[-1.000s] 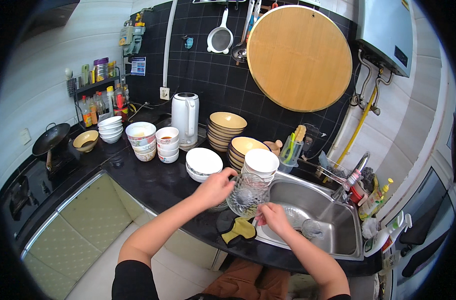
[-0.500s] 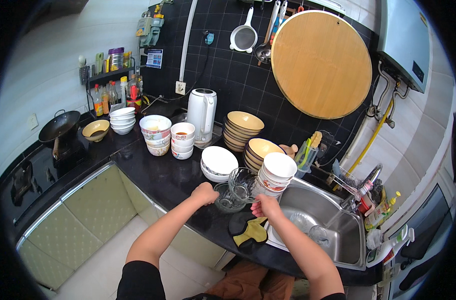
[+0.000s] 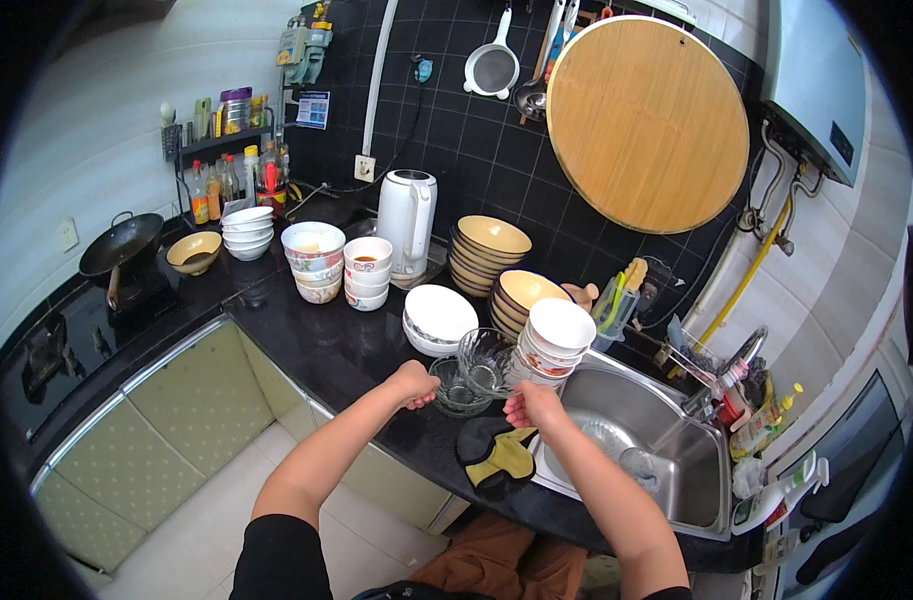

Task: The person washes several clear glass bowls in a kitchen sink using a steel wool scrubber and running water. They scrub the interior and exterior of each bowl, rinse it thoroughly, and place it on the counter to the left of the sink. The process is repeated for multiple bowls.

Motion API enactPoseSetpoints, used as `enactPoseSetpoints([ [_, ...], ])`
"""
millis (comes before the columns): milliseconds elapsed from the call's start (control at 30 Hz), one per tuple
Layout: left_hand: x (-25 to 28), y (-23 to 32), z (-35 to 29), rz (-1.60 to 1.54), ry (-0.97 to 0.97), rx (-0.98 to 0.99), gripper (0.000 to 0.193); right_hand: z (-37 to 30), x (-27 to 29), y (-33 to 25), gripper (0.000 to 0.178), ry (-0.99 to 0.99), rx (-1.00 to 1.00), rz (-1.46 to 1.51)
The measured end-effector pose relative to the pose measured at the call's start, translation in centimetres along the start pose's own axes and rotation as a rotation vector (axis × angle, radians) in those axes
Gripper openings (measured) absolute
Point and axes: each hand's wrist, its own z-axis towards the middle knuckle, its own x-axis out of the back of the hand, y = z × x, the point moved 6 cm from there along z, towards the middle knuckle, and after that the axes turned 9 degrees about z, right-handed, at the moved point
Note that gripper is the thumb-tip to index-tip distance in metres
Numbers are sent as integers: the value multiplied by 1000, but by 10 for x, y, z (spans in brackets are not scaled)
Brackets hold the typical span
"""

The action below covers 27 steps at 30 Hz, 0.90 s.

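A ridged glass bowl [image 3: 486, 360] is pinched by the right hand [image 3: 534, 404], fingers nearly closed. At the round lower bowl [image 3: 459, 400], the left hand [image 3: 413, 383] is curled, its grip unclear.

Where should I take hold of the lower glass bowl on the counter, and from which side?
Probably the left rim, pinched with the left hand coming from the left. The lower glass bowl sits open side up, so its rim gives an edge to grip. In this view the other glass bowl, at the right hand, overlaps its right side.
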Motion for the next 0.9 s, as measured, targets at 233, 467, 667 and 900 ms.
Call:
enactPoseSetpoints([
  [233, 1, -3, 6, 151, -6, 38, 26, 27, -10, 15, 27, 16, -71, -87],
  [467, 2, -7, 10, 159, -89, 36, 33, 37, -17, 19, 28, 25, -106, -236],
  [667, 2, -22, 14, 89, -142, -6, 41, 44, -23, 26, 28, 20, -140, -275],
  [900, 17, -18, 20, 90, 154, -55, 39, 55, -17, 30, 39, -60, -80, -430],
])
